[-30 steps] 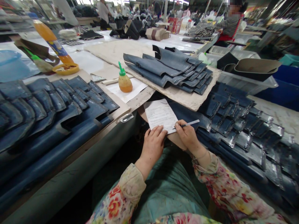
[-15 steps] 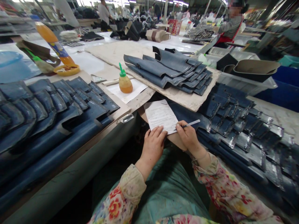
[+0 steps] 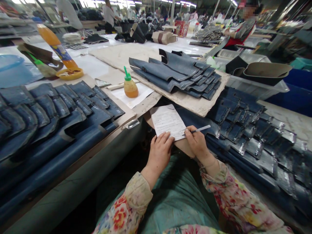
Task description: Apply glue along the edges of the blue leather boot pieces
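From my end of the link, I see the left hand (image 3: 159, 151) at the center of the frame, just below the middle, its fingers loosely spread and laid flat on the lower edge of a written sheet of paper (image 3: 168, 120), gripping nothing. The right hand (image 3: 197, 143), a little to the right, pinches a slim pen (image 3: 203, 127) between thumb and fingers; the pen slants, with its tip at the paper's lower right edge. I can't tell whether the tip touches it, and the writing is too small for me to read.

Above the paper, I have a stack of dark blue pieces (image 3: 175, 70) on a pale board (image 3: 208, 109). Overlapping blue panels (image 3: 95, 112) fill the left of the frame, and glossy-edged panels (image 3: 255, 130) fill the right. A green-nozzled squeeze bottle (image 3: 131, 88) stands upright left of the board. In the upper left, an orange bottle (image 3: 57, 44) tilts beside a yellow dish (image 3: 69, 74).
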`<state>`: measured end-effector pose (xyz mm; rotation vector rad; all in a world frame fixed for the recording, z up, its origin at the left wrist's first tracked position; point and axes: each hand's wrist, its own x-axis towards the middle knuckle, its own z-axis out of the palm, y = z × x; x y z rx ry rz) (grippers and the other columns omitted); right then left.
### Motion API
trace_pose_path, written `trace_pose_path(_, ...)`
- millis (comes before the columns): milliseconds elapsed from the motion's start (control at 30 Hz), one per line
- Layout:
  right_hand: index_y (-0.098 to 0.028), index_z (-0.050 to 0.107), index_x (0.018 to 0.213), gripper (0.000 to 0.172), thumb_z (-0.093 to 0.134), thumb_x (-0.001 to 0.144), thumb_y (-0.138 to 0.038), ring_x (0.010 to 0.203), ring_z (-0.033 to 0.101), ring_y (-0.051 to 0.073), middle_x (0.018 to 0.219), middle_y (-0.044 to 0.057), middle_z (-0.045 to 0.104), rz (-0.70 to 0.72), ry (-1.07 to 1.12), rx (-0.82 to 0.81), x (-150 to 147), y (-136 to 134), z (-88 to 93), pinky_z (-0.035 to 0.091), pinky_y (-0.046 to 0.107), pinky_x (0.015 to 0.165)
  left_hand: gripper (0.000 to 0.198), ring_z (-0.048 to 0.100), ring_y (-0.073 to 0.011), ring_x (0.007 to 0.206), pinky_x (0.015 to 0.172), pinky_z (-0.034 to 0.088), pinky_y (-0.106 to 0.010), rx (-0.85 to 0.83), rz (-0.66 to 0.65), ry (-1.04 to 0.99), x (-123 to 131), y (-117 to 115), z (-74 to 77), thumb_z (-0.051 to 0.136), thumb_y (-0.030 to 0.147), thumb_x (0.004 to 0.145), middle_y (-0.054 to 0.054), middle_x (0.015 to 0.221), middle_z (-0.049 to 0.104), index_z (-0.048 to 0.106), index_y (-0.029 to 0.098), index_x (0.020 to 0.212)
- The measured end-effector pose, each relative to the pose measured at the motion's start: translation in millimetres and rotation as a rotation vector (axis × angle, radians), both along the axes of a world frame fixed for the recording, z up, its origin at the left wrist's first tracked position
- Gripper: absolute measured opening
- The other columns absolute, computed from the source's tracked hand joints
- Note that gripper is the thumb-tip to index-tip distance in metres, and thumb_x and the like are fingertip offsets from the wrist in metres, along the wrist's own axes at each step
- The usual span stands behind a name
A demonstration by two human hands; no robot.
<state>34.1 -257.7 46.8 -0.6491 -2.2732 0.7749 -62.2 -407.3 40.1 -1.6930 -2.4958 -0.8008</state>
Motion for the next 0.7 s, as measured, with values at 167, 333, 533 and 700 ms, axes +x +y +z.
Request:
trace_pose_path(167,-0.02,0.049,0.073,0.024,0.038,0.09,-0.031,0.062,0.052,0.014,0.065,0.0,0.054,-0.021,0.019,0.018,0.2,-0.7,0.6,0.038,0.026,0.061,0.036,0.044,-0.0195,0.124,0.104,0.032,-0.044,-0.003,-0.003,0.0,-0.1,-0.4,0.3,0.047,0.01,0.083,-0.001,0.132,0.053,0.054,0.027,0.115)
trace_pose_path(333,-0.019,0.05,0.075,0.023,0.037,0.091,-0.03,0.065,0.053,0.014,0.067,0.0,0.055,-0.014,-0.001,0.04,-0.1,-0.8,0.2,0.038,0.025,0.063,0.036,0.044,-0.0193,0.124,0.104,0.033,-0.044,0.001,-0.003,-0.004,0.3,0.2,0.7,0.046,0.01,0.083,-0.001,0.132,0.053,0.054,0.027,0.114)
trace_pose_path(533,-0.02,0.049,0.075,0.024,0.037,0.091,-0.031,0.064,0.053,0.014,0.068,0.0,0.055,-0.017,-0.013,0.041,0.4,-0.5,0.6,0.038,0.026,0.063,0.038,0.044,-0.0193,0.124,0.104,0.033,-0.044,-0.004,-0.004,-0.003,0.1,0.0,1.1,0.047,0.008,0.082,-0.002,0.132,0.053,0.054,0.026,0.115)
trace_pose_path(700,-0.021,0.049,0.074,0.023,0.037,0.091,-0.031,0.063,0.052,0.015,0.065,0.0,0.054,-0.023,-0.005,0.014,1.9,-1.7,2.0,0.039,0.026,0.061,0.036,0.044,-0.0194,0.124,0.104,0.033,-0.044,-0.003,-0.002,-0.009,0.3,-0.7,1.2,0.047,0.009,0.083,-0.002,0.132,0.053,0.055,0.026,0.114)
